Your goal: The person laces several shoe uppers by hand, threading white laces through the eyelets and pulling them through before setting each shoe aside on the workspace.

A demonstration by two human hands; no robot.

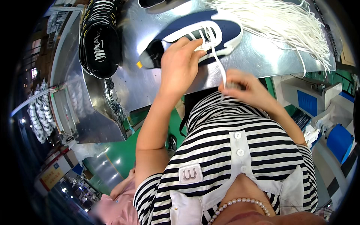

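Observation:
A navy and white sneaker [228,33] with a yellow heel tab lies on its side on the metal table, its toe to the right. My left hand [179,65] rests over its opening, thumb and fingers closed at the laced edge. A white shoelace [217,58] runs from the eyelets toward me, drawn fairly taut. Its lower stretch is pinched in my right hand [245,88], just off the table's near edge. Part of that hand is blurred, and my left fingers hide some of the lacing.
A big bundle of white laces [277,24] spreads over the table's [131,90] far right. Black shoes [99,48] stand in a row at the left. Another dark shoe [150,3] is cut off at the top. A person in pink [122,198] is behind me, lower left.

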